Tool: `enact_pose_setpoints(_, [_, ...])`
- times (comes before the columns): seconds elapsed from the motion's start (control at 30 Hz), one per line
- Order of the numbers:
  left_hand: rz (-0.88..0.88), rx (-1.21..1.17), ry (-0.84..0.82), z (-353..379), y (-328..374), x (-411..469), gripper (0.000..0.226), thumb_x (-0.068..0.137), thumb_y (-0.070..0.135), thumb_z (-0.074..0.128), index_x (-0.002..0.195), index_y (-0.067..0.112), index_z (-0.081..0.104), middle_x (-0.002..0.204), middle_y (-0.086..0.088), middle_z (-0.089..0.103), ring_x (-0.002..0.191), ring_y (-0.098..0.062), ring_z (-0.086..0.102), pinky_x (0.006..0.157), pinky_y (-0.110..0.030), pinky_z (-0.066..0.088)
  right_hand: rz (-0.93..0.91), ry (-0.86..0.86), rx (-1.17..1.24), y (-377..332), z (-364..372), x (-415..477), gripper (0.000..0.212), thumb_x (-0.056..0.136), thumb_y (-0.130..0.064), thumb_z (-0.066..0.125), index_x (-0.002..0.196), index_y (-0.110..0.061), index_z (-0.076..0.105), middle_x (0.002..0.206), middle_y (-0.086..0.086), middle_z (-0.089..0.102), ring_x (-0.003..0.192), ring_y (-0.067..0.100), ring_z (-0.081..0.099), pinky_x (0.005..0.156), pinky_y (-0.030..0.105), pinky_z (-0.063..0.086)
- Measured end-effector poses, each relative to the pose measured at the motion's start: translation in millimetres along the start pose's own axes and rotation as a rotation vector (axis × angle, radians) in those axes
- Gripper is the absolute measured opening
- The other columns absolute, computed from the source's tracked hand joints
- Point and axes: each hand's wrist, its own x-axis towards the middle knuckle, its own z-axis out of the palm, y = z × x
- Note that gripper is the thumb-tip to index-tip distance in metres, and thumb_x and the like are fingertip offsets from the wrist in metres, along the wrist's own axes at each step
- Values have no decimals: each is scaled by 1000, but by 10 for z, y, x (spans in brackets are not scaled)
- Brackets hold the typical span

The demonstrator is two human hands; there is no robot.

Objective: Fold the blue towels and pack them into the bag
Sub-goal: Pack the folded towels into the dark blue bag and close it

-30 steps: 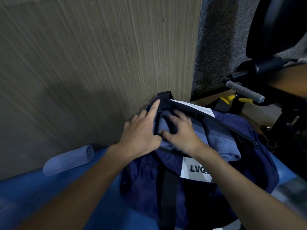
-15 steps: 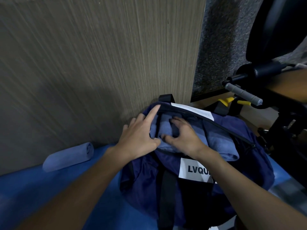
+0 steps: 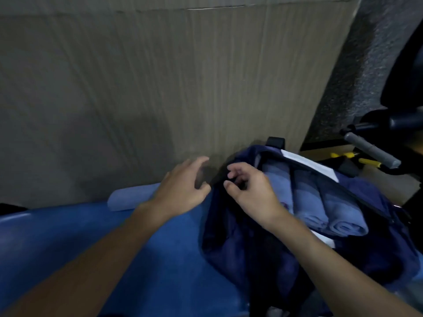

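Note:
A dark navy bag (image 3: 270, 252) lies open on the blue surface at the right. Rolled light-blue towels (image 3: 320, 204) lie side by side inside its opening. One more rolled blue towel (image 3: 130, 197) lies on the surface by the wall, left of the bag. My left hand (image 3: 183, 191) hovers open over that towel's right end, just left of the bag's edge. My right hand (image 3: 249, 191) is over the bag's left rim with its fingers curled; whether it pinches the fabric is unclear.
A wood-grain panel (image 3: 160, 88) rises right behind the bag and towel. The blue surface (image 3: 91, 243) runs to the left and front. At the right stand a black chair (image 3: 407, 88) and a grey handle (image 3: 368, 152) with yellow-handled tools.
Both hands have come out of the bag's opening and shifted left. The left hand now hangs near the loose rolled towel. The towels in the bag are now uncovered.

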Motion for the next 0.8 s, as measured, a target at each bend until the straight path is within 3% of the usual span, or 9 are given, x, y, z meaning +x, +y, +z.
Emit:
enact_pose_setpoints(0.13, [-103, 12, 22, -165, -610, -190, 62, 73, 52, 46, 128, 25, 56, 117, -1, 62, 110, -23, 60, 94, -43, 49, 22, -147, 34, -112, 533, 36, 30, 86, -8, 66, 114, -16, 61, 96, 0, 61, 77, 7, 58, 74, 13, 46])
enact_pose_setpoints(0.27, [-275, 126, -80, -258, -1260, -306, 57, 81, 50, 54, 132, 25, 53, 129, 3, 57, 119, -22, 56, 101, -44, 44, 101, -272, 22, -46, 1114, 39, 38, 86, -10, 66, 122, -17, 57, 101, -7, 54, 90, 13, 60, 78, 19, 45])
enact_pose_setpoints(0.37, [-357, 137, -139, -266, -1692, -345, 52, 87, 44, 57, 133, 19, 53, 132, 0, 56, 121, -25, 55, 101, -45, 43, 164, -322, 15, 69, 1446, 36, 30, 88, -11, 64, 106, -32, 53, 99, -14, 49, 88, 9, 57, 73, 15, 44])
enact_pose_setpoints(0.4, [-363, 129, -148, -252, -1810, -351, 56, 85, 47, 54, 133, 17, 54, 133, -2, 55, 121, -25, 54, 100, -46, 44, 190, -339, 8, 111, 1526, 34, 30, 88, -11, 62, 101, -35, 51, 98, -14, 49, 85, 6, 55, 69, 13, 44])
enact_pose_setpoints(0.47, [-361, 149, -185, -203, -2000, -340, 69, 80, 52, 44, 139, 15, 49, 139, -5, 51, 124, -26, 51, 102, -46, 42, 233, -374, -12, 180, 1650, 31, 29, 89, -12, 61, 109, -31, 51, 104, -8, 51, 86, 5, 53, 67, 12, 43])
enact_pose_setpoints(0.57, [-320, 251, -239, -95, -2178, -257, 63, 89, 47, 41, 145, 18, 40, 144, -5, 46, 128, -27, 46, 105, -42, 38, 268, -390, -60, 263, 1789, 43, 43, 88, -12, 62, 128, -20, 48, 117, 0, 48, 89, 8, 52, 71, 11, 40])
enact_pose_setpoints(0.7, [-284, 441, -289, 42, -2217, -115, 60, 96, 52, 40, 149, 26, 30, 142, -5, 43, 127, -28, 42, 104, -45, 31, 307, -396, -74, 349, 1847, 73, 47, 89, -12, 62, 133, -16, 46, 121, 1, 47, 95, 12, 52, 80, 19, 41])
enact_pose_setpoints(0.8, [-339, 507, -390, 34, -2152, -32, 62, 90, 69, 33, 132, 26, 50, 131, -4, 49, 120, -26, 46, 101, -48, 30, 350, -409, -63, 404, 1836, 89, 48, 90, -14, 61, 135, -20, 44, 123, -1, 47, 103, 14, 54, 87, 26, 47])
